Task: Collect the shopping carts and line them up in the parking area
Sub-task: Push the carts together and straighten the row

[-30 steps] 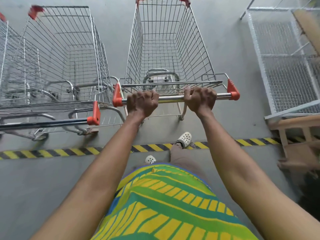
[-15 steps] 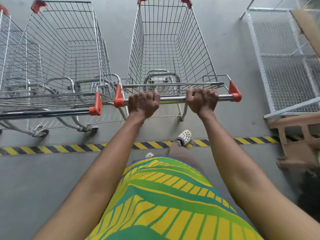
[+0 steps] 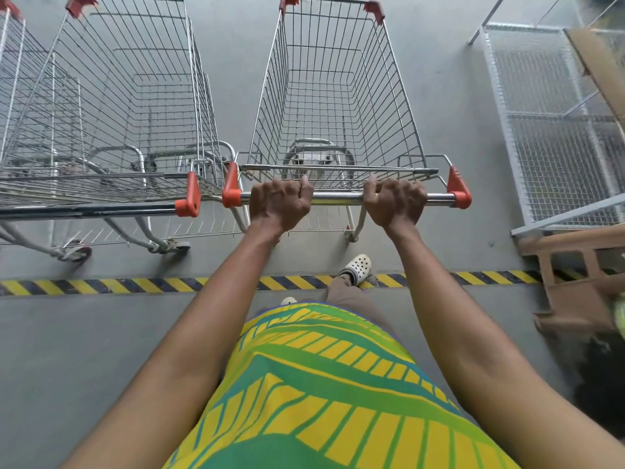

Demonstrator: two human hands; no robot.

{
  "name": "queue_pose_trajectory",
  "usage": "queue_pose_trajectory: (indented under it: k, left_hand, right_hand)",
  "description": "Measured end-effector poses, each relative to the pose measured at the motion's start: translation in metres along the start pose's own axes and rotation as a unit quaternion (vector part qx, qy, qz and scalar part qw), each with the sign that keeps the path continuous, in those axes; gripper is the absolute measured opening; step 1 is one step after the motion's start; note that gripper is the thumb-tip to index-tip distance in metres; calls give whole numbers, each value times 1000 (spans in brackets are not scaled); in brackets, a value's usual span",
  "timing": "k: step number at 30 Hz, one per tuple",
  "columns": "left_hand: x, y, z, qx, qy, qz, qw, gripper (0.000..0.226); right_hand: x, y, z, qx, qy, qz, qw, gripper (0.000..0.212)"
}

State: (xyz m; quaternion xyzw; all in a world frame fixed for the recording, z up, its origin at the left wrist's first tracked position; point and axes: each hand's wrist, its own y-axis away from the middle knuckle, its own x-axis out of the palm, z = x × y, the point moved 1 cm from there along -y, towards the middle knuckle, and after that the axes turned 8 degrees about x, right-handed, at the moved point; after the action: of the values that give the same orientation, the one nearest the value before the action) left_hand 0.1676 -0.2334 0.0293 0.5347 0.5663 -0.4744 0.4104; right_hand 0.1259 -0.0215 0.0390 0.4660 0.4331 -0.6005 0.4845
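A wire shopping cart (image 3: pixel 333 96) with orange corner caps stands straight ahead of me, beyond the striped floor line. My left hand (image 3: pixel 279 203) and my right hand (image 3: pixel 394 203) both grip its chrome handle bar (image 3: pixel 338 198), fingers curled round it. A second, empty cart (image 3: pixel 128 106) is parked beside it on the left, its orange handle end almost touching my cart's. The edge of a third cart (image 3: pixel 13 96) shows at the far left.
A yellow-and-black striped line (image 3: pixel 101 286) crosses the grey floor under my feet. A white wire-mesh cage (image 3: pixel 554 123) stands at the right, with a brown cardboard sheet (image 3: pixel 598 69) leaning on it and a brown wooden frame (image 3: pixel 581 275) below.
The cart has rolled a little forward and now sits level with the cart on its left. Both hands have kept their grip on the handle.
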Motion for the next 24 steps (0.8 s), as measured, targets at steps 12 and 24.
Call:
queue_pose_trajectory:
  k: [12,24]
  left_hand:
    - [-1,7,-4,-9,12,-1,1000,61]
    - [-4,17,-6,0,18,-13,1000,56]
  right_hand:
    - [2,5,-5,-5,-15,-4,1000,50]
    - [3,11,-9,-14,-37,-21,999,50]
